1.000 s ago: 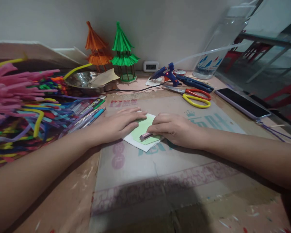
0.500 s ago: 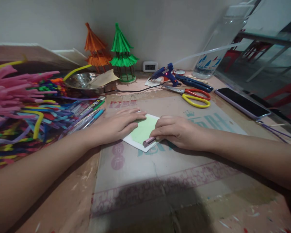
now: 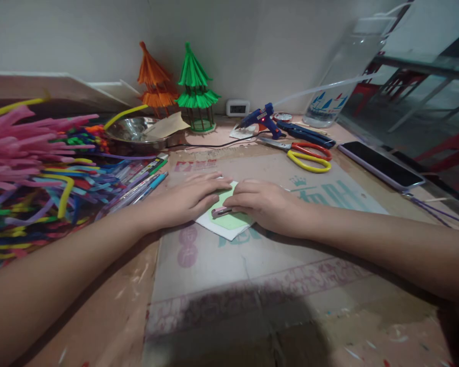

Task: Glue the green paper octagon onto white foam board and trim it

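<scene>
A light green paper shape (image 3: 231, 220) lies on a white sheet (image 3: 229, 232) on the cardboard-covered table. My left hand (image 3: 183, 200) rests flat on the left part of the paper, fingers stretched out. My right hand (image 3: 262, 204) is closed round a small pink tool (image 3: 221, 212), perhaps a craft knife, whose tip touches the green paper close to my left fingertips.
Piles of coloured pipe cleaners (image 3: 30, 173) and pens (image 3: 141, 186) lie at the left. At the back stand a steel bowl (image 3: 135, 131), orange (image 3: 155, 81) and green (image 3: 195, 86) pagoda models, a blue glue gun (image 3: 262, 120), scissors (image 3: 304, 153) and a phone (image 3: 378, 164).
My right hand slid the pink tool down to the paper's lower edge, then back up and left toward my left fingertips. The left hand stayed in place.
</scene>
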`<state>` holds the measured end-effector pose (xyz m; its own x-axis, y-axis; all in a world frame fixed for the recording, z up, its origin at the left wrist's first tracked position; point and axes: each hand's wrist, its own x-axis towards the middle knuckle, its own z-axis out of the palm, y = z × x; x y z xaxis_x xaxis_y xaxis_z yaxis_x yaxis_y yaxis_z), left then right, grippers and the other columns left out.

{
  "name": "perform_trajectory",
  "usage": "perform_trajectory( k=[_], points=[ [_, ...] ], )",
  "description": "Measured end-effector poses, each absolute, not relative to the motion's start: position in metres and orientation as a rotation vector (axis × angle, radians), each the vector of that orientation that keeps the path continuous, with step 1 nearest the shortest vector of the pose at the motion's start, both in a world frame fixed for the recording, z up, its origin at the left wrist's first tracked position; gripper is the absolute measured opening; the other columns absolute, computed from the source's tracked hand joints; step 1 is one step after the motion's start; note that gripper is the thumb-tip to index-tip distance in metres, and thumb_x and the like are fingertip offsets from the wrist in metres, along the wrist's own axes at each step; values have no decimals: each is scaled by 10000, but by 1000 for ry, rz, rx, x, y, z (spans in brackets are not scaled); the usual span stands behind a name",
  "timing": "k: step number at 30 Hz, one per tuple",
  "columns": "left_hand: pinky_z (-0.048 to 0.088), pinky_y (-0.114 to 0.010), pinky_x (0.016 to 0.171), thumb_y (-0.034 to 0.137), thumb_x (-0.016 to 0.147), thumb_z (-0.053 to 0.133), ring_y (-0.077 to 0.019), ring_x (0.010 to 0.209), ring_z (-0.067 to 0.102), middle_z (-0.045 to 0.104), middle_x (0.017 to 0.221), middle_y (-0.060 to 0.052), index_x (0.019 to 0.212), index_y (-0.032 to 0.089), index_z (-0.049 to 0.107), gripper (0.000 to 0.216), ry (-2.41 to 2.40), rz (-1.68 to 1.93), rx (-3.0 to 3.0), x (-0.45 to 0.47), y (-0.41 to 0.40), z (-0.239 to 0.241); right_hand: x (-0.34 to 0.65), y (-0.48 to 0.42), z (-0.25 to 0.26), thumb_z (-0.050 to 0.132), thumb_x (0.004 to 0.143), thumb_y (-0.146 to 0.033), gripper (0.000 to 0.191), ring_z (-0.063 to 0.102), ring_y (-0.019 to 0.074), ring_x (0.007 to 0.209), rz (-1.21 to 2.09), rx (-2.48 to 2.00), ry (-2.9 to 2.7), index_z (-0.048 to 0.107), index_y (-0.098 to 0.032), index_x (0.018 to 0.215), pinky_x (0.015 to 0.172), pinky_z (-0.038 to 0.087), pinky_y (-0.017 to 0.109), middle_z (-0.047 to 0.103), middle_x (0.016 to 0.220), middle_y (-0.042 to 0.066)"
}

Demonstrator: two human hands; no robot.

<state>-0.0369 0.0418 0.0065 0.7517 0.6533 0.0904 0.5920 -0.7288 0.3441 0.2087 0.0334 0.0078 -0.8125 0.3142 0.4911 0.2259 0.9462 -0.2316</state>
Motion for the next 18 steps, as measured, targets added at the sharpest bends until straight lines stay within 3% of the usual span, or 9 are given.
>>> perform_trajectory(
  k=[11,18],
  points=[
    [278,-487,1263,345,1061,340,-248,1530,341,471,1599,-69,1486,211,479,467,962,283,2652,-36,40,11,216,24,14,479,1037,-150,277,596,164,783,200,-329,-2611,752,-124,1074,683,458,268,692,846,73],
    [282,-471,1264,360,1060,346,-252,1524,350,471,1598,-65,1481,219,490,467,963,298,2640,-37,41,8,229,27,28,531,1024,-173,195,647,158,857,447,-496,-2529,719,-171,1077,757,495,279,723,945,71]
  ],
)
